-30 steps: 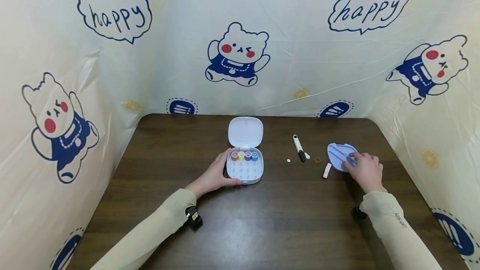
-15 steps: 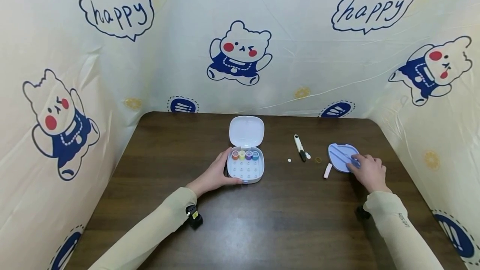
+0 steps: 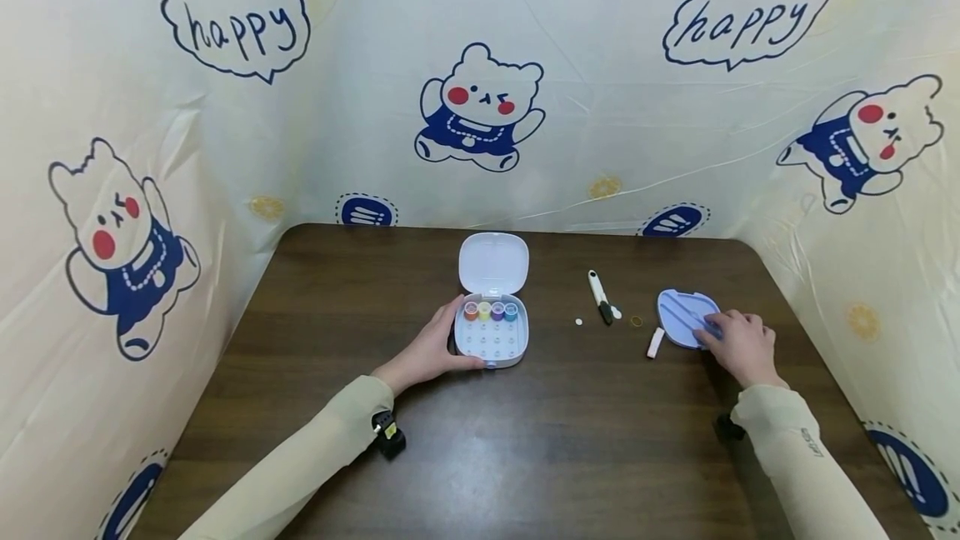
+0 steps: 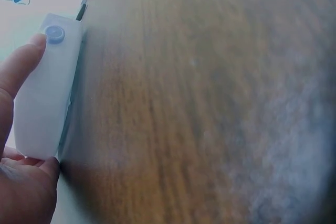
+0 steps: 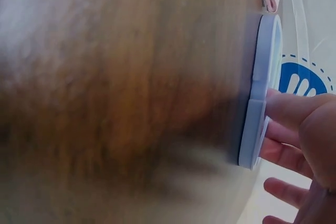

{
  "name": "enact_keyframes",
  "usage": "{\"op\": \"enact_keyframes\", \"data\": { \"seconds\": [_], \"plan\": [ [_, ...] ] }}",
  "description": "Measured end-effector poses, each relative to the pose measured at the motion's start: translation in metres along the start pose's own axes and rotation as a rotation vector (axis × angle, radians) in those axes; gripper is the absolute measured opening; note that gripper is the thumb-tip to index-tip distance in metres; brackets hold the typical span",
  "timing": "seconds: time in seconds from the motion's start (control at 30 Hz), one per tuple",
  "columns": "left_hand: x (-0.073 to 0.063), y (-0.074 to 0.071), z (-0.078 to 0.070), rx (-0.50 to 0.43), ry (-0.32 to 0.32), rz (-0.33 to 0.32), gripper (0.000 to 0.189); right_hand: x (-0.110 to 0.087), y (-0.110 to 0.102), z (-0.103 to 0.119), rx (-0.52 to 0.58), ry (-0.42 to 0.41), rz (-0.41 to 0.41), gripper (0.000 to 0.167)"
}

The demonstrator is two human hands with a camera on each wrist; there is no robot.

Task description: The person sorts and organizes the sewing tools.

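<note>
On the left, my left hand [image 3: 429, 347] grips a small white hinged box [image 3: 458, 355], fingers along its far side and thumb at its front. In the left wrist view that thumb rests near the box's round latch [image 4: 55, 34]. The box's lid [image 3: 493, 263] stands raised. Inside, a row of small coloured cups [image 3: 497, 312] sits behind rows of pegs. At the right, my right hand [image 3: 742, 346] touches the right edge of a flat blue tray [image 3: 678, 319] with thumb and fingertips. Whether they pinch the tray or something in it cannot be told.
Between box and tray lie a white-and-black pen-like tool [image 3: 598, 294], a small white disc [image 3: 578, 322], a yellowish ring [image 3: 636, 321] and a short white-pink stick [image 3: 655, 343]. A printed curtain [image 3: 337, 123] borders the brown table [image 3: 525, 448].
My right hand and the blue tray have shifted slightly to the right and nearer. The left hand keeps its hold on the box.
</note>
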State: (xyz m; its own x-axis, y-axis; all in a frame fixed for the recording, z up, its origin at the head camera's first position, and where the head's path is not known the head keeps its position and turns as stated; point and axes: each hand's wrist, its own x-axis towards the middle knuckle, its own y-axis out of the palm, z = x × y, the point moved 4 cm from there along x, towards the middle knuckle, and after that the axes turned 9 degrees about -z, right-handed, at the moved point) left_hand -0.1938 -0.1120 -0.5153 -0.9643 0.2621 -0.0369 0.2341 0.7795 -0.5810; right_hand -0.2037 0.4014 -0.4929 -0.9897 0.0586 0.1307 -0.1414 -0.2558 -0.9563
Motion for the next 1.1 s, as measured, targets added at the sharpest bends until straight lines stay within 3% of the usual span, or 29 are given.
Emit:
{"op": "enact_keyframes", "data": {
  "seconds": [0.63, 1.1],
  "plan": [
    [0.0, 0.0, 0.0, 0.003, -0.01, -0.001, 0.127, -0.006, -0.002, -0.001, -0.002, 0.011, -0.043, 0.05],
    [0.0, 0.0, -0.001, 0.0, 0.001, 0.0, 0.126, -0.011, -0.013, 0.014, 0.013, -0.035, -0.134, 0.046]
  ]
}}
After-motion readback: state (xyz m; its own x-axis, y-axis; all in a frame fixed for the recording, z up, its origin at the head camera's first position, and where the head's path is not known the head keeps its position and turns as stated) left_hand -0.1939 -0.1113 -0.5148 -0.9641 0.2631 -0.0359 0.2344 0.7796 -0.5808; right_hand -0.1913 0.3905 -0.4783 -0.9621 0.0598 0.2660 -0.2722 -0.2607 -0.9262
